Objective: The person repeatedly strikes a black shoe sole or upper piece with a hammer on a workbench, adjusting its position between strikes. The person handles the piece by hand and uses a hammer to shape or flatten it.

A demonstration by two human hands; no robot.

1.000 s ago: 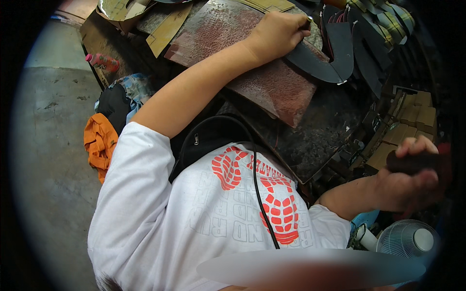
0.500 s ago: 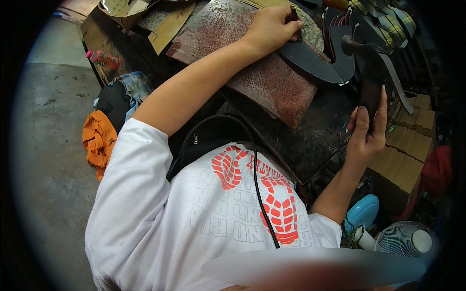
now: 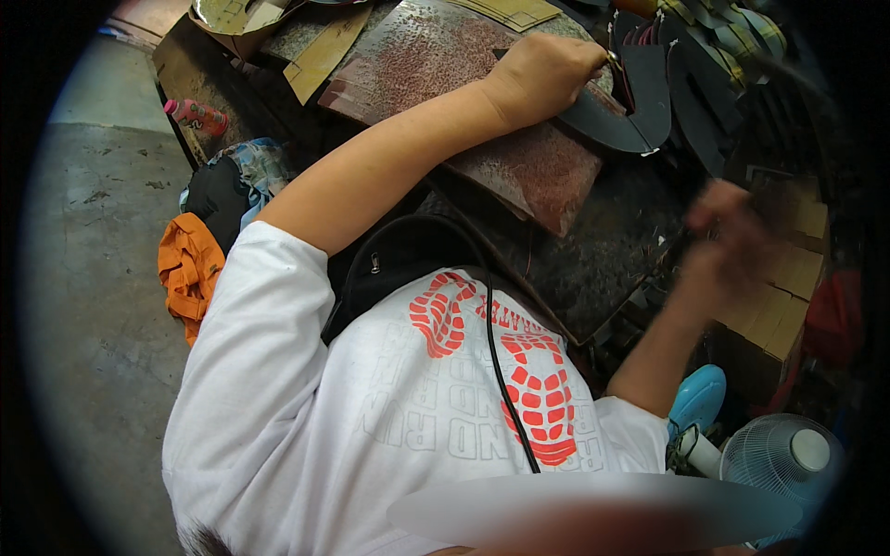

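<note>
The left hand (image 3: 554, 79) is over the upper middle of the tabletop (image 3: 598, 273), its fingers curled together and clamped on a small tool (image 3: 613, 58); only a brassy end shows at the fingertips, the rest being hidden in the fist. Just below that hand lies a dark curved piece (image 3: 623, 128), flat, its rounded end reaching past the right edge of a worn reddish-brown slab (image 3: 533, 171). A pale speckled stone (image 3: 598, 82) shows in part behind the hand. The right hand (image 3: 728, 227) is raised at the right, well apart from the left one and near the tabletop's edge; it is too blurred to tell whether its fingers are apart or closed on anything. More dark pieces (image 3: 700, 107) stand to the right of the curved one, with plaid strips (image 3: 742, 42) beyond them. A yellowish card strip (image 3: 320, 60) lies left of the slab. On the left side are a pink bottle (image 3: 197, 117) and, nearer the person, an orange cloth (image 3: 188, 264). Brown cartons (image 3: 765, 320) sit beyond the right forearm, and a blue disc (image 3: 700, 397) and a fan (image 3: 779, 456) are at the lower right.
</note>
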